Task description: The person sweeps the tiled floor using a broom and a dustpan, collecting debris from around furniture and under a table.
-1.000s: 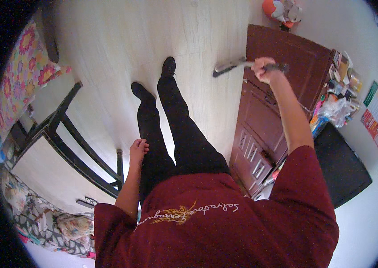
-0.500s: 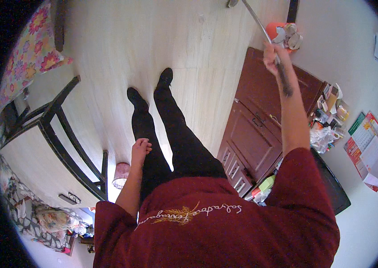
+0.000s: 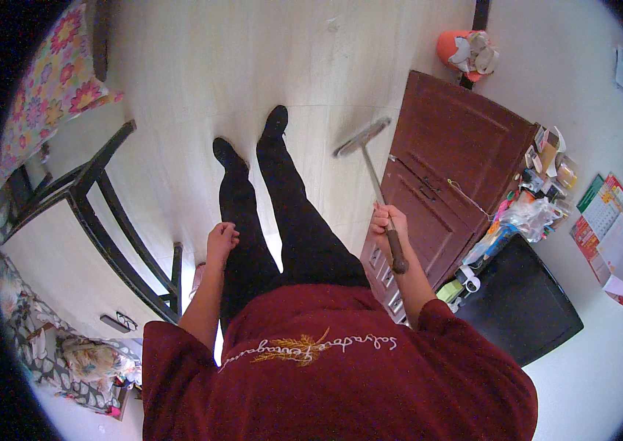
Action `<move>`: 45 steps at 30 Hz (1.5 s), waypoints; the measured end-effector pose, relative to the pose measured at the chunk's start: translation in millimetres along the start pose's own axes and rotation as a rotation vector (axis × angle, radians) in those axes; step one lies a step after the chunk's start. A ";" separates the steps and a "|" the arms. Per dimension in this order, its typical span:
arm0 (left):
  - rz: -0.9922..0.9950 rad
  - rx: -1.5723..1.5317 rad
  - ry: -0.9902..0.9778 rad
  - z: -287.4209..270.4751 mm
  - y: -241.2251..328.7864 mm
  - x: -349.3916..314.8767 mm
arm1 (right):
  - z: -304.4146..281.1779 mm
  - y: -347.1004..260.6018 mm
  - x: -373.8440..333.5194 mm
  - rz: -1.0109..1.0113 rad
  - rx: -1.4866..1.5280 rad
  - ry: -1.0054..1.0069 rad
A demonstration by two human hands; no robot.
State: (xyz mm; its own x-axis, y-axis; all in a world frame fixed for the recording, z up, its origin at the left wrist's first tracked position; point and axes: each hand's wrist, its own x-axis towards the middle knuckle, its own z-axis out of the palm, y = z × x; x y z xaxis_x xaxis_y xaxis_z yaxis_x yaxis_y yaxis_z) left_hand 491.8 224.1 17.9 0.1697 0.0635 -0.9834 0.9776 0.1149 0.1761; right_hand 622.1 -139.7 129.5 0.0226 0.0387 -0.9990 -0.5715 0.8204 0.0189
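My right hand (image 3: 389,224) grips the dark handle of a hammer (image 3: 370,173); its metal shaft slants up and left, and the blurred head hangs over the pale wood floor (image 3: 201,81) in front of a brown cabinet (image 3: 458,158). My left hand (image 3: 222,239) hangs at my side with fingers curled into a loose fist, holding nothing, next to my left thigh. I stand in dark trousers and a dark red top, feet pointing away.
A black-framed table (image 3: 98,198) stands at my left, a floral cloth (image 3: 54,66) beyond it. The cabinet top carries several small packages and a black box (image 3: 521,301). An orange bin (image 3: 462,51) sits by the wall. Papers hang on the right wall.
My right arm has swung down from a raised reach near the orange bin; the hammer now sits low by the cabinet front. My left hand stays by my thigh.
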 end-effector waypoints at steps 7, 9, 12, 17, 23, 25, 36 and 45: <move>-0.036 0.026 0.010 -7.5 -3.2 -3.0 | 28.6 -2.1 60.3 0.059 0.095 -0.279; -0.030 -0.014 0.010 -7.5 -16.5 4.3 | 72.0 -15.0 78.4 0.221 0.165 -0.332; -0.034 -0.068 0.026 3.0 -21.0 6.0 | 163.3 -34.2 76.3 0.214 0.174 -0.242; -0.044 -0.152 0.010 28.1 -13.4 2.9 | 278.1 -88.2 88.6 0.090 0.090 -0.485; -0.029 -0.226 -0.003 52.6 1.7 6.2 | 364.0 -185.3 77.4 0.139 0.404 -0.585; -0.039 -0.231 -0.004 58.2 2.0 4.8 | 345.4 -174.6 75.3 0.104 0.509 -0.555; -0.020 -0.170 -0.009 38.8 10.5 8.1 | 227.5 -25.0 -0.9 -0.120 0.011 -0.647; -0.021 -0.149 0.021 4.3 -0.6 3.3 | 256.1 79.9 -13.4 0.045 0.197 -0.425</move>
State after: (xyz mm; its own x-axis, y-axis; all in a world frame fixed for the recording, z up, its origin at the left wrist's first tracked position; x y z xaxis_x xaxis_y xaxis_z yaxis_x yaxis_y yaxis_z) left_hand 492.3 220.1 14.4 0.1451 0.0805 -0.9861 0.9515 0.2619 0.1613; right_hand 786.2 71.3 154.9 0.3590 0.2732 -0.8924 -0.4143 0.9035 0.1099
